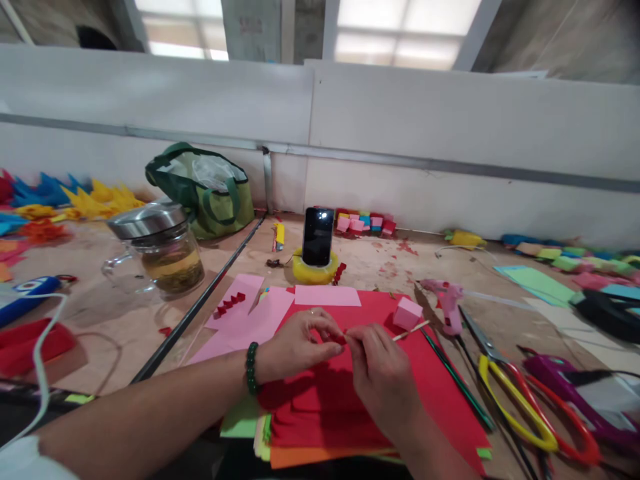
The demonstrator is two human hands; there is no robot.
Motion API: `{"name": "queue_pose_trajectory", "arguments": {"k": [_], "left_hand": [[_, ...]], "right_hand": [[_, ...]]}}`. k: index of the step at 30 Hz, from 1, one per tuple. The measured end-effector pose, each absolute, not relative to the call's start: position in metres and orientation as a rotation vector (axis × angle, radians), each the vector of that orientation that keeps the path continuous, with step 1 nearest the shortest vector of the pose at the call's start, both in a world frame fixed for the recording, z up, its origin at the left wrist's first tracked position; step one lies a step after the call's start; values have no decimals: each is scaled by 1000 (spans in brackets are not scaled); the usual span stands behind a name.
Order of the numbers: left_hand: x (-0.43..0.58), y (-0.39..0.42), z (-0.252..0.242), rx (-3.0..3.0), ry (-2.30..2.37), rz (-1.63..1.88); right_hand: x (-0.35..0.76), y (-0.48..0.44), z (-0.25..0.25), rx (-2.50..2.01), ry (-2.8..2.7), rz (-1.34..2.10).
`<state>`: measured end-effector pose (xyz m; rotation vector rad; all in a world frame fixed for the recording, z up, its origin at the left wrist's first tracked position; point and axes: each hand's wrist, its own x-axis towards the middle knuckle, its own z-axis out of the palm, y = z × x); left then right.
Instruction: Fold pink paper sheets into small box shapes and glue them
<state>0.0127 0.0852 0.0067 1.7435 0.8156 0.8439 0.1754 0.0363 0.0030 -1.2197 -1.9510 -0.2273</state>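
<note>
My left hand (300, 343), with a green bead bracelet at its wrist, pinches a small red paper piece (344, 339) between thumb and fingers. Touching the same piece from the right, my right hand (383, 370) has its fingertips closed on it. Both hands are over a stack of red paper (325, 427). A pink paper cube (407, 313) and a thin wooden stick (411, 331) lie just beyond my right hand. To the left, a row of small red folded pieces (230, 305) rests on pink paper (255, 323).
A phone (318, 237) stands in a yellow holder (315, 270). Scissors (515, 400), a pink glue gun (449, 303) and a purple tool (575, 393) are on the right. At left are a glass mug (170, 263) and a green bag (225, 207).
</note>
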Motion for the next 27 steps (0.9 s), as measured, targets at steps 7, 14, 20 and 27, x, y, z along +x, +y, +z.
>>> {"name": "queue_pose_trajectory", "arguments": {"k": [7, 14, 20, 27], "left_hand": [[1, 97, 10, 1543, 788, 645], [-5, 101, 17, 1488, 678, 458], [-9, 104, 21, 1806, 899, 600], [-8, 106, 9, 1706, 861, 505]], "right_hand": [[193, 36, 26, -1338, -1912, 531], [192, 40, 39, -1327, -1986, 742], [192, 50, 21, -1414, -1916, 758], [195, 52, 18, -1440, -1822, 834]]}}
